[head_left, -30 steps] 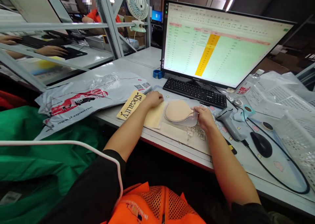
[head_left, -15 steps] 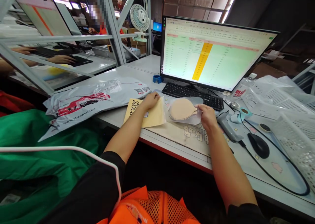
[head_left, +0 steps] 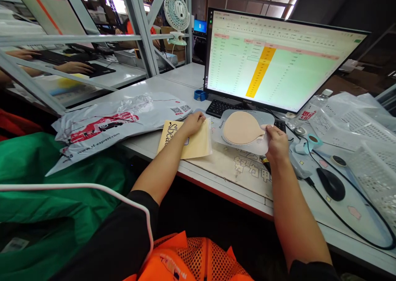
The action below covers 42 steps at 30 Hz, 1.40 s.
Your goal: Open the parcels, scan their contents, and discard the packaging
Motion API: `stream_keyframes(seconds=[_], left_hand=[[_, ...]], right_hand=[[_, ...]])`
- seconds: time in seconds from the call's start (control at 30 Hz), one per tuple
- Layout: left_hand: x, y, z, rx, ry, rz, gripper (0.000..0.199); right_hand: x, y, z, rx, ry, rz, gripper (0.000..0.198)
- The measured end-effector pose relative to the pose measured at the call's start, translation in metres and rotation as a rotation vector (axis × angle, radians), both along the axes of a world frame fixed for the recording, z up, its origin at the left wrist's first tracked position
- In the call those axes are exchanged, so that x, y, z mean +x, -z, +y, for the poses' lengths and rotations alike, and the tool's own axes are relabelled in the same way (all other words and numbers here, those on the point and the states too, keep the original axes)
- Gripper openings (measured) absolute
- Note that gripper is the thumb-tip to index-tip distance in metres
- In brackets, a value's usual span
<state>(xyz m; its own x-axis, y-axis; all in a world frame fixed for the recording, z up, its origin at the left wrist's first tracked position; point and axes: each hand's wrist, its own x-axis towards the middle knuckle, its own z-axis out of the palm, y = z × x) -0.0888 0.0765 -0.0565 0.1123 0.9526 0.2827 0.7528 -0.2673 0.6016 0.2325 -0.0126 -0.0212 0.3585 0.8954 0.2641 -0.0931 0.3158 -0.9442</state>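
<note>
My right hand (head_left: 276, 143) pinches the edge of a clear plastic sheet (head_left: 264, 118) bearing a beige rounded pad (head_left: 241, 127) with a narrow tab. The sheet is held up over the desk in front of the keyboard (head_left: 218, 108). My left hand (head_left: 194, 123) has its fingers curled at the upper edge of a yellow packet (head_left: 198, 145) with black lettering, which lies near the desk's front edge. What the left fingertips do is partly hidden. Left of the packet rests a white printed courier bag (head_left: 130, 120).
A monitor (head_left: 278, 62) showing a spreadsheet stands behind the keyboard. Right of my right hand are a scanner (head_left: 298, 167), a black mouse (head_left: 331, 184), its cable and white perforated baskets (head_left: 349, 120). A metal frame (head_left: 136, 33) with a clip fan (head_left: 176, 13) separates a neighbour's desk, where a person's hand (head_left: 74, 68) rests.
My right hand has moved right and slightly up, drawing the sheet with the beige pad farther from the yellow packet. My left hand stays at the packet. The view has tilted slightly.
</note>
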Motion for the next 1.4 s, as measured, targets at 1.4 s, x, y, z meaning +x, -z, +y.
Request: stream_keyframes(seconds=[1.4], left_hand=[[0.003,-0.003,-0.003,0.019,0.007,-0.034,0.018]], right_hand=[[0.009,-0.002,0.002,-0.025,-0.012,0.108,0.031]])
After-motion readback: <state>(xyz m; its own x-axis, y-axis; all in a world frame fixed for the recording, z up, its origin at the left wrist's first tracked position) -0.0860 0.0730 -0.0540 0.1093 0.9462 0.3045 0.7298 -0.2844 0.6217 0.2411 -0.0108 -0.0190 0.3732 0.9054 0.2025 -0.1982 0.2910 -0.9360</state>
